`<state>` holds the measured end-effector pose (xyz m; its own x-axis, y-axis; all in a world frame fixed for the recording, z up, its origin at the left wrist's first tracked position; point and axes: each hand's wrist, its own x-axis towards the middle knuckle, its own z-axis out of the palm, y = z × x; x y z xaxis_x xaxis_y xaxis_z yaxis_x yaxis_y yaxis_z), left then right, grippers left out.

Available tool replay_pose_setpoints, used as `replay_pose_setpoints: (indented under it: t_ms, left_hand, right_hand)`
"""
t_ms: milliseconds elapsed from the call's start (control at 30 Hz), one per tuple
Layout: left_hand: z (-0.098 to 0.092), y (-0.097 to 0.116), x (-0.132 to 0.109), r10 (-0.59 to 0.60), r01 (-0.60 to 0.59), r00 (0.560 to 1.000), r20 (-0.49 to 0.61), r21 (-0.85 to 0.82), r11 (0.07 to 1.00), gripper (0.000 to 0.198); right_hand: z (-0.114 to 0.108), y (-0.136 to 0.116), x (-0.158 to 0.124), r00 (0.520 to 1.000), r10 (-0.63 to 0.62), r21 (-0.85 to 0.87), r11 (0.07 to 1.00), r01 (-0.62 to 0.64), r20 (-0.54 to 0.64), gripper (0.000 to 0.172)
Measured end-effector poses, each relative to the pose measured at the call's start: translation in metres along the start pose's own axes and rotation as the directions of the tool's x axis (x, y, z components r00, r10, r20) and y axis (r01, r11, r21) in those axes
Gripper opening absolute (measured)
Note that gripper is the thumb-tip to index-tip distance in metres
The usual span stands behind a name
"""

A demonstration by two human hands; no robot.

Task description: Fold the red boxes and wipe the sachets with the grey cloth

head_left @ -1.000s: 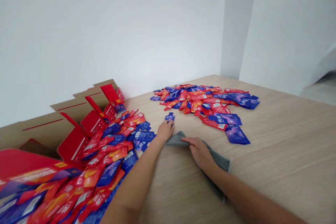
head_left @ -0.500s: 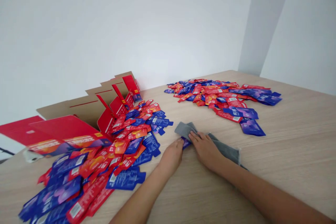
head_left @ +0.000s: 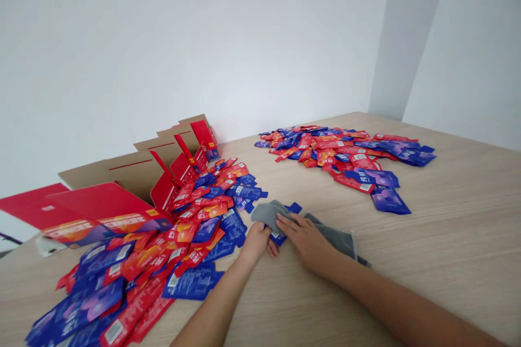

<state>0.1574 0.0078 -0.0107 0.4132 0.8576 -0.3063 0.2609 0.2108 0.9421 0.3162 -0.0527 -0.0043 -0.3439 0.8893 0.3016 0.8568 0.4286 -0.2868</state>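
Between the two piles, my left hand (head_left: pixel 256 242) pinches the near left edge of a blue pouch (head_left: pixel 294 207) that lies on the table. A grey cloth (head_left: pixel 267 213) covers most of this pouch; a blue corner shows beyond the cloth and a small part beside my left fingers. My right hand (head_left: pixel 310 239) lies over the cloth with its fingers curved onto it, pressing it against the pouch. The rest of the cloth trails to the right, under and behind my right wrist.
A pile of red and blue pouches (head_left: pixel 183 233) spreads on the left, against open red cardboard boxes (head_left: pixel 134 203). Another such pile (head_left: pixel 325 146) lies at the back right, near the white wall (head_left: pixel 244 38). All stand on a wood-grain table (head_left: pixel 459 217).
Both hands have moved slightly left. The cloth has slid left with my right hand, and the far corner of the blue pouch now shows past it.
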Motion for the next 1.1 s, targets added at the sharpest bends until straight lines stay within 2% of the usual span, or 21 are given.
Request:
replay_pose_setpoints:
  t_ms: [100,167,200,267,300,333,367,433,500,533,600,633,700,767,833,933,1033,1100]
  left_hand:
    - [-0.009,0.009,-0.004,0.012,-0.018,0.998,-0.058,-0.105,0.994,0.028]
    - [-0.023,0.024,-0.008,0.075,-0.13,0.973,-0.217,-0.253,0.959,0.027]
    - [-0.031,0.033,-0.009,0.121,-0.234,0.935,-0.333,-0.326,0.916,0.026]
    - [-0.043,0.054,-0.01,0.2,-0.453,0.824,-0.53,-0.405,0.794,0.026]
    - [-0.046,0.063,-0.009,0.227,-0.52,0.787,-0.574,-0.416,0.746,0.027]
    - [-0.045,0.071,-0.006,0.248,-0.542,0.779,-0.577,-0.419,0.729,0.03]
    - [-0.039,0.077,-0.001,0.262,-0.525,0.797,-0.545,-0.41,0.746,0.031]
    - [-0.015,0.085,0.014,0.284,-0.433,0.864,-0.417,-0.325,0.841,0.031]
    - [0.021,0.089,0.035,0.347,-0.376,0.903,-0.254,-0.077,0.923,0.028]
    - [0.042,0.092,0.047,0.399,-0.386,0.904,-0.152,0.109,0.916,0.029]
    - [0.084,0.098,0.072,0.486,-0.474,0.869,0.092,0.439,0.764,0.033]
    - [0.103,0.102,0.085,0.503,-0.52,0.843,0.188,0.522,0.676,0.034]
    - [0.134,0.109,0.108,0.511,-0.582,0.804,0.304,0.581,0.57,0.031]
    - [0.154,0.113,0.128,0.491,-0.602,0.792,0.363,0.599,0.528,0.033]
    - [0.163,0.113,0.145,0.456,-0.602,0.793,0.404,0.632,0.487,0.04]
    - [0.158,0.107,0.16,0.417,-0.573,0.813,0.406,0.684,0.451,0.034]
    - [0.133,0.098,0.16,0.395,-0.501,0.854,0.337,0.738,0.452,0.024]
    - [0.105,0.091,0.153,0.395,-0.432,0.883,0.252,0.763,0.48,0.025]
  right_hand:
    - [-0.006,0.017,0.003,0.985,0.17,-0.106,0.98,-0.169,-0.002,0.056]
    - [-0.011,0.032,0.002,0.977,0.21,-0.125,0.969,-0.211,-0.026,0.054]
    - [-0.013,0.036,0.001,0.976,0.214,-0.124,0.968,-0.216,-0.032,0.054]
    - [-0.013,0.038,0.0,0.976,0.213,-0.117,0.969,-0.216,-0.034,0.054]
    - [-0.012,0.036,0.0,0.977,0.208,-0.112,0.971,-0.211,-0.033,0.053]
    - [-0.01,0.033,0.0,0.98,0.197,-0.105,0.974,-0.199,-0.029,0.052]
    - [-0.009,0.028,0.001,0.983,0.181,-0.093,0.979,-0.182,-0.024,0.05]
    - [-0.008,0.02,0.003,0.99,0.142,-0.062,0.988,-0.142,-0.018,0.048]
    - [-0.009,0.014,0.004,0.994,0.111,-0.027,0.993,-0.111,-0.017,0.046]
    - [-0.009,0.013,0.005,0.994,0.105,-0.012,0.994,-0.106,-0.015,0.043]
    - [-0.01,0.013,0.005,0.993,0.117,0.008,0.993,-0.116,-0.009,0.036]
    - [-0.009,0.014,0.005,0.992,0.126,0.02,0.992,-0.126,-0.017,0.034]
    - [-0.006,0.016,0.005,0.991,0.119,0.048,0.992,-0.116,-0.066,0.036]
    - [-0.001,0.02,0.007,0.988,0.087,0.065,0.995,-0.079,-0.124,0.04]
    - [0.003,0.023,0.008,0.987,0.064,0.058,0.997,-0.056,-0.15,0.041]
    - [0.004,0.024,0.009,0.989,0.056,0.065,0.997,-0.048,-0.136,0.039]
    - [-0.001,0.022,0.007,0.989,0.1,0.139,0.987,-0.084,-0.113,0.04]
    - [-0.004,0.022,0.005,0.984,0.137,0.184,0.976,-0.114,-0.116,0.043]
